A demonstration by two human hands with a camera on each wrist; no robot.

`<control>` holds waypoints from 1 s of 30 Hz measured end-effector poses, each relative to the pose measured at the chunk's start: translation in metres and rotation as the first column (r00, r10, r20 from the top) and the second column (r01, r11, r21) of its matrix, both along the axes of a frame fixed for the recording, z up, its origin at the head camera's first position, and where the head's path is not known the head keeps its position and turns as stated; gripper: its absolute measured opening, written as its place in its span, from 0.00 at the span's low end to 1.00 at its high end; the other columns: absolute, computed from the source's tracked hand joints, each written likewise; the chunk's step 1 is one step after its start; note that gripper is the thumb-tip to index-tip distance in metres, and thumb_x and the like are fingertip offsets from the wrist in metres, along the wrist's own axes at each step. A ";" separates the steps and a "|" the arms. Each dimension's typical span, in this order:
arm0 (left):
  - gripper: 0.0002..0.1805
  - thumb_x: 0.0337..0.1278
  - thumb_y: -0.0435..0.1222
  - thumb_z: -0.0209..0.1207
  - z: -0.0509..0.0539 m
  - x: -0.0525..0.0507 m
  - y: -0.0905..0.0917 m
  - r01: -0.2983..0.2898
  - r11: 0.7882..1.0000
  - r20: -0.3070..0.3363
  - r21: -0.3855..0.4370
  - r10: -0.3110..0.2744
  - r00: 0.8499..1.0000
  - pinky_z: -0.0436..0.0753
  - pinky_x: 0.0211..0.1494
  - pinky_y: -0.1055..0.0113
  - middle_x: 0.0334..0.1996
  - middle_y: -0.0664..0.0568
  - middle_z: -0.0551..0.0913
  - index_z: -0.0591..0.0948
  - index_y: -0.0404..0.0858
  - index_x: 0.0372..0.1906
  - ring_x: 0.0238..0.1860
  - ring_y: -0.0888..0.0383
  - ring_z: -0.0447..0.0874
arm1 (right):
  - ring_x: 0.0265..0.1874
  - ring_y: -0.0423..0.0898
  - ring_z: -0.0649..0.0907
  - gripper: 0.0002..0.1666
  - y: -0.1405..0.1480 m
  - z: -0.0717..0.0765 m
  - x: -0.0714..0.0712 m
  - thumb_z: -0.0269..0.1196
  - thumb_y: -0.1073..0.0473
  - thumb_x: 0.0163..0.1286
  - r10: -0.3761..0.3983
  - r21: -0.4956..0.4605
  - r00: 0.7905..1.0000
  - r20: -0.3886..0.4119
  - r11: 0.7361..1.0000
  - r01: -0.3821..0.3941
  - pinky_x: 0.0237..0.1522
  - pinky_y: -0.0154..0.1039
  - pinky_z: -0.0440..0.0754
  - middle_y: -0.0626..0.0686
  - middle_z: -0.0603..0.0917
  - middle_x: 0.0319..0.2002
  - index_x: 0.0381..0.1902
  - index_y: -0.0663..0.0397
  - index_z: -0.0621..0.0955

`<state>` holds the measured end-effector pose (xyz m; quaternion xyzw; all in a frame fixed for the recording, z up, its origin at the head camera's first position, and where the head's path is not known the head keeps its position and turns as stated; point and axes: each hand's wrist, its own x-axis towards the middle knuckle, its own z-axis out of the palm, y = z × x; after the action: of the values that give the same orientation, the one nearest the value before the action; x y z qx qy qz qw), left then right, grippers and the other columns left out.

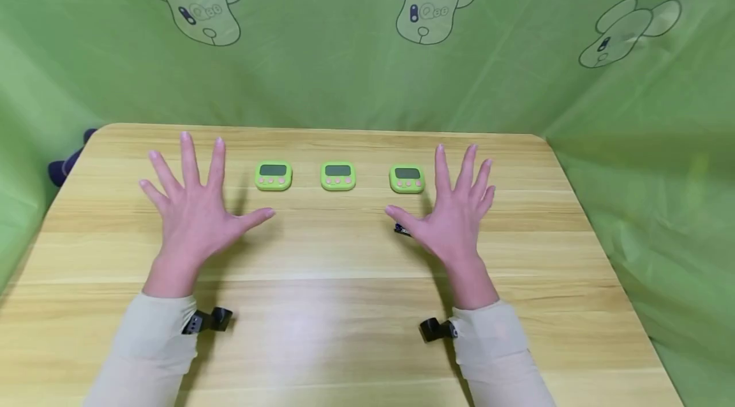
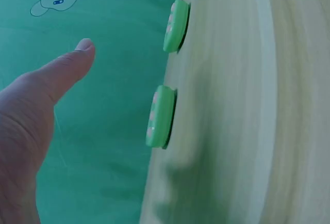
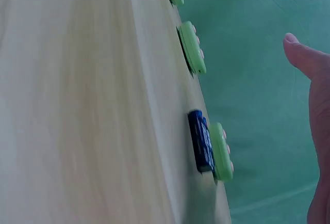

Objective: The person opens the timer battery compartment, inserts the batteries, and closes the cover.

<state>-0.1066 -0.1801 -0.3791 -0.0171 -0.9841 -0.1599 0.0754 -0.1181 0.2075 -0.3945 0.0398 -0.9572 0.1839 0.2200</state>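
Three green digital timers with grey screens and pink buttons lie in a row on the wooden table: a left timer (image 1: pixel 273 176), a middle timer (image 1: pixel 338 176) and a right timer (image 1: pixel 407 178). My left hand (image 1: pixel 198 219) hovers left of the row, fingers spread, holding nothing. On the other side my right hand (image 1: pixel 453 225) is also spread and holds nothing; its thumb is just below the right timer. Dark blue cylinders that look like batteries (image 3: pixel 201 141) lie near that timer, mostly hidden behind my right hand in the head view.
The wooden table (image 1: pixel 321 343) has a rounded back edge. Green cloth (image 1: pixel 321 75) printed with mouse heads hangs behind it and along the sides. Something dark purple (image 1: pixel 63 168) shows past the table's left edge. Each wrist carries a small black camera (image 1: pixel 221 318).
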 end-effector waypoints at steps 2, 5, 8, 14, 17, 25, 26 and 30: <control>0.75 0.31 0.81 0.59 -0.002 -0.002 -0.001 0.013 1.000 -0.012 0.023 -0.013 1.000 0.16 0.59 0.28 0.74 0.51 0.13 0.34 0.52 0.80 0.68 0.36 0.05 | 0.75 0.59 0.31 0.74 -0.005 -0.001 -0.001 0.66 0.17 0.41 0.017 -0.027 0.999 -0.043 0.999 -0.018 0.66 0.76 0.38 0.51 0.31 0.79 0.81 0.31 0.47; 0.75 0.32 0.79 0.61 -0.006 -0.006 -0.003 0.030 0.997 -0.023 0.077 -0.029 0.999 0.21 0.62 0.26 0.76 0.51 0.16 0.34 0.51 0.80 0.70 0.38 0.08 | 0.76 0.56 0.33 0.73 -0.016 -0.001 -0.002 0.66 0.18 0.43 0.047 -0.069 0.995 -0.093 0.996 -0.054 0.68 0.71 0.39 0.51 0.35 0.80 0.81 0.35 0.49; 0.75 0.34 0.76 0.64 -0.009 -0.012 -0.006 0.040 0.990 -0.028 0.136 -0.037 0.999 0.27 0.67 0.27 0.77 0.49 0.20 0.33 0.51 0.80 0.73 0.39 0.14 | 0.77 0.55 0.38 0.73 -0.031 -0.002 -0.006 0.68 0.21 0.43 0.088 -0.117 0.983 -0.160 0.987 -0.108 0.70 0.66 0.43 0.52 0.40 0.80 0.81 0.41 0.52; 0.77 0.35 0.67 0.73 -0.013 -0.022 -0.012 0.079 0.951 -0.068 0.297 -0.061 0.996 0.43 0.73 0.34 0.79 0.49 0.26 0.31 0.50 0.79 0.77 0.41 0.29 | 0.74 0.55 0.54 0.68 -0.070 -0.006 -0.017 0.72 0.30 0.47 0.175 -0.223 0.937 -0.301 0.943 -0.248 0.70 0.59 0.52 0.53 0.52 0.79 0.78 0.55 0.58; 0.78 0.36 0.62 0.76 -0.017 -0.028 -0.014 0.093 0.920 -0.061 0.382 -0.076 0.995 0.47 0.74 0.39 0.79 0.51 0.27 0.29 0.52 0.79 0.77 0.43 0.34 | 0.73 0.54 0.57 0.63 -0.091 -0.010 -0.020 0.75 0.38 0.50 0.204 -0.301 0.917 -0.343 0.901 -0.313 0.71 0.56 0.54 0.52 0.56 0.77 0.77 0.59 0.60; 0.77 0.38 0.47 0.81 -0.027 -0.046 -0.018 0.114 0.843 -0.031 0.525 -0.115 0.993 0.75 0.61 0.42 0.77 0.39 0.44 0.32 0.52 0.80 0.57 0.37 0.72 | 0.56 0.53 0.77 0.58 -0.144 -0.020 -0.024 0.77 0.53 0.56 0.331 -0.506 0.916 -0.227 0.764 -0.401 0.54 0.50 0.81 0.55 0.66 0.71 0.77 0.58 0.59; 0.76 0.38 0.45 0.81 -0.028 -0.049 -0.018 0.113 0.834 -0.025 0.541 -0.119 0.993 0.77 0.59 0.43 0.77 0.38 0.46 0.32 0.52 0.80 0.56 0.37 0.73 | 0.52 0.52 0.79 0.58 -0.150 -0.022 -0.024 0.77 0.53 0.56 0.343 -0.536 0.920 -0.187 0.750 -0.388 0.48 0.48 0.84 0.55 0.68 0.70 0.78 0.55 0.59; 0.77 0.37 0.39 0.82 -0.032 -0.058 -0.019 0.084 0.796 0.028 0.599 -0.126 0.992 0.82 0.53 0.48 0.77 0.39 0.46 0.33 0.56 0.80 0.53 0.41 0.77 | 0.44 0.47 0.83 0.57 -0.170 -0.028 -0.026 0.78 0.55 0.57 0.384 -0.638 0.923 -0.028 0.704 -0.312 0.41 0.41 0.87 0.53 0.71 0.67 0.78 0.46 0.59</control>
<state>-0.1643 -0.1989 -0.4115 -0.0419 -0.8833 -0.4657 0.0354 -0.1438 0.0374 -0.4228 0.1337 -0.8245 0.5342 0.1300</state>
